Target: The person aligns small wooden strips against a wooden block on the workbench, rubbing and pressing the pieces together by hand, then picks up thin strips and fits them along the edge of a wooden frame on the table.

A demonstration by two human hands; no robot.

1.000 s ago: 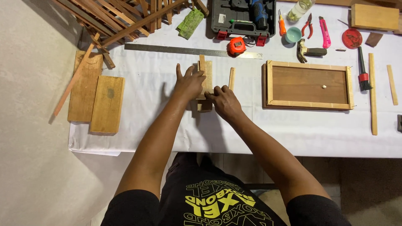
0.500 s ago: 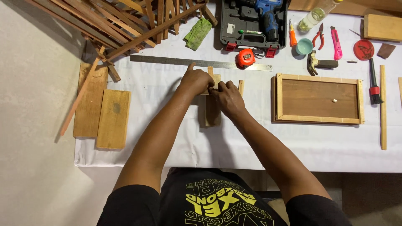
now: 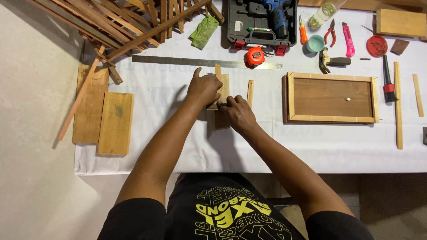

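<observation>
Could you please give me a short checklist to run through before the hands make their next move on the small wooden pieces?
1. Both hands on the work: ok. The left hand presses on the small wooden board; the right hand is at its lower edge.
2. Thin upright strip seated against the board: cannot tell, the hands cover the joint.
3. Spare strip within reach: ok, it lies just right of the board.
4. Steel ruler and tape measure out of the way: ok, both lie beyond the board.
5. Hammer at hand: ok, it lies above the framed panel.
6. Grip of the fingers on the pieces: cannot tell.
</observation>
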